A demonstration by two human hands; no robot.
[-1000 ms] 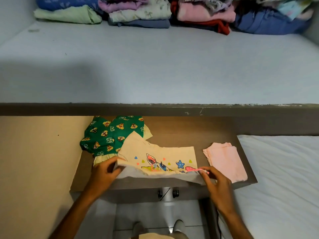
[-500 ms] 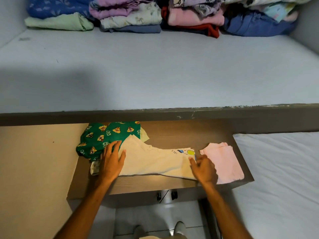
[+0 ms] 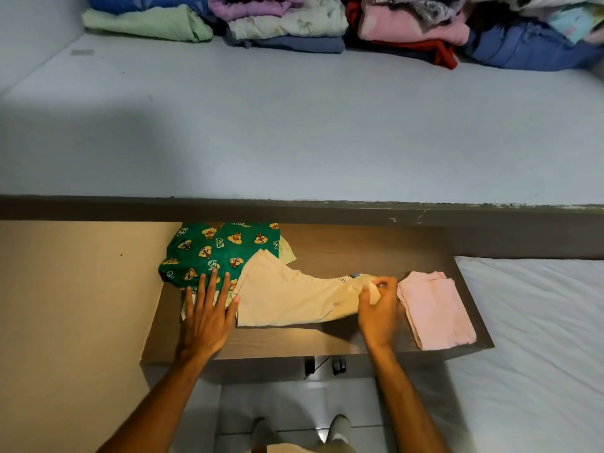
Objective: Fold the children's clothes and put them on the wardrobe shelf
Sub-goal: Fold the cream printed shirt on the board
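A cream children's shirt (image 3: 294,297) lies folded over on a brown wooden tabletop (image 3: 353,253), its printed side mostly turned under. My right hand (image 3: 379,308) pinches the shirt's right end between its fingers. My left hand (image 3: 209,313) rests flat with spread fingers on the shirt's left edge and on a green garment with cartoon prints (image 3: 222,253) behind it. A folded pink garment (image 3: 436,308) lies to the right of my right hand. The grey wardrobe shelf (image 3: 294,125) stretches above, with folded clothes (image 3: 294,24) stacked along its back.
The shelf's dark front edge (image 3: 294,210) overhangs the back of the tabletop. A white bed (image 3: 539,338) lies to the right, a beige wall (image 3: 72,305) to the left. Below the tabletop, a tiled floor and my feet (image 3: 304,429) show.
The shirt's near edge, lifted by both hands a second ago, was folded away over the print. My left hand then flattened on the left side, and my right hand closed on the right end.
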